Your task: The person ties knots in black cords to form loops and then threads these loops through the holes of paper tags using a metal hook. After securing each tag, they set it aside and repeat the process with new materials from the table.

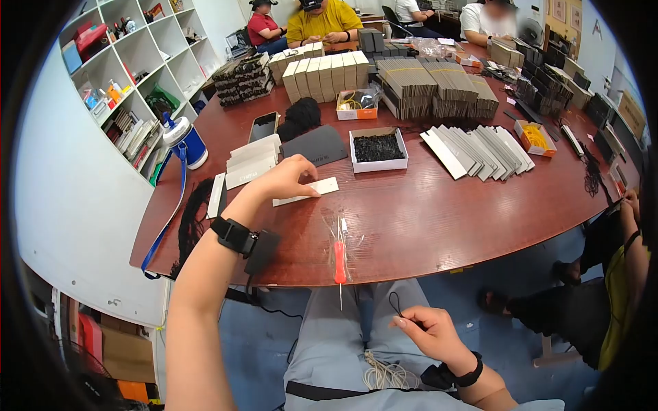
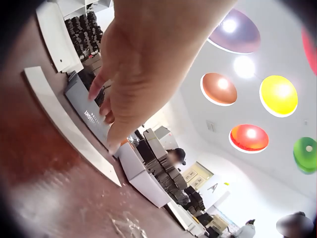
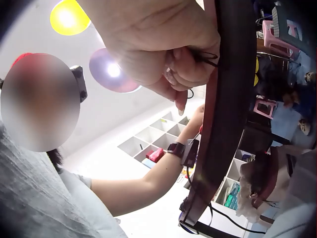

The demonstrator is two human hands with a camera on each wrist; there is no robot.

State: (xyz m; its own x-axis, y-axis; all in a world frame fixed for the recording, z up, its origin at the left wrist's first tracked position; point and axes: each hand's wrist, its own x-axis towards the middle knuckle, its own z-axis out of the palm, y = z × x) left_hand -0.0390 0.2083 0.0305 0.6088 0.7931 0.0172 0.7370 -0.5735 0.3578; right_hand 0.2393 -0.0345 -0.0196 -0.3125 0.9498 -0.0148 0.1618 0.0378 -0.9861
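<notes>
A long white card strip (image 1: pixel 323 186) lies flat on the reddish table, also seen in the left wrist view as a pale strip (image 2: pixel 69 128). My left hand (image 1: pixel 291 179) is over it, its thumb and fingers apart and loosely bent, fingertips close to the strip's top edge. Low over my lap, my right hand (image 1: pixel 433 332) pinches a thin black cord (image 1: pixel 395 301), whose loop sticks up past the fingertips. In the right wrist view the fingers (image 3: pixel 190 74) are curled with the cord between them. A red-handled awl (image 1: pixel 339 264) lies at the table's front edge, its tip overhanging.
White cards (image 1: pixel 253 161) and a dark grey card (image 1: pixel 315 145) lie beyond my left hand. A white box (image 1: pixel 379 166) of black cords stands behind, with fanned grey-white cards (image 1: pixel 480 154) to its right. A blue jug (image 1: pixel 185 142) stands at left. People sit around the table.
</notes>
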